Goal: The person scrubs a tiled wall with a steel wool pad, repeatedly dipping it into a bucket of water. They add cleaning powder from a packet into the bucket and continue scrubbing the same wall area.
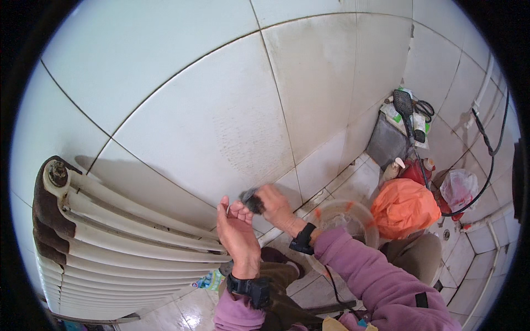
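Observation:
My right hand [274, 204] is closed around a small dark grey scrubbing wad [252, 202] and holds it against the white tiled wall [210, 121] low down. My left hand [237, 234] is raised just left of it, palm open and fingers apart, holding nothing, its fingertips close to the wad. Both wrists carry black bands, and the sleeves are purple.
A white column radiator [110, 231] stands at the left. At the right corner sit a clear plastic basin [348, 218], an orange plastic bag [404, 207], a pinkish bag [459, 188], bottles, a grey box [386, 144] with a black brush [404, 103], and black cables [488, 149].

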Demonstrator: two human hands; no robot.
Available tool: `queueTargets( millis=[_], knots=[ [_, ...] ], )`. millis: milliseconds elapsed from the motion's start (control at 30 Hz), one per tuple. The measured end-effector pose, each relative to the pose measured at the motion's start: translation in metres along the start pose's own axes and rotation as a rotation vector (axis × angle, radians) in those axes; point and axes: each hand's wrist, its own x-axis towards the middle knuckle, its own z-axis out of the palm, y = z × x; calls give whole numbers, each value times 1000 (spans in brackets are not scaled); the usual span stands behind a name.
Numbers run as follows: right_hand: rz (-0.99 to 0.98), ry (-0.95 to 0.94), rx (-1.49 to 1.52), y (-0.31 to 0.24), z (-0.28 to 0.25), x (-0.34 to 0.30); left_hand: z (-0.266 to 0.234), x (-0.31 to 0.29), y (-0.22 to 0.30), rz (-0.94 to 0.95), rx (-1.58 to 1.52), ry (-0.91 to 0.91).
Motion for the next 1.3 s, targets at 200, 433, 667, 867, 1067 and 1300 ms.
queueTargets(
  millis=[200, 433, 667, 867, 1067, 1300],
  knots=[
    [217, 236, 13, 49, -40, 12, -11, 2, 6, -2, 14, 54],
    [205, 141, -21, 21, -8, -7, 1, 0, -5, -53, 42, 16],
    [347, 207, 54, 48, -37, 5, -7, 0, 3, -34, 30, 52],
    [346, 278, -18, 22, -30, 23, 4, 0, -3, -58, 49, 34],
    [-56, 69, 27, -3, -37, 34, -5, 0, 4, -41, 40, 56],
    [255, 313, -17, 4, -55, 55, 1, 1, -4, -61, 40, 23]
  ],
)
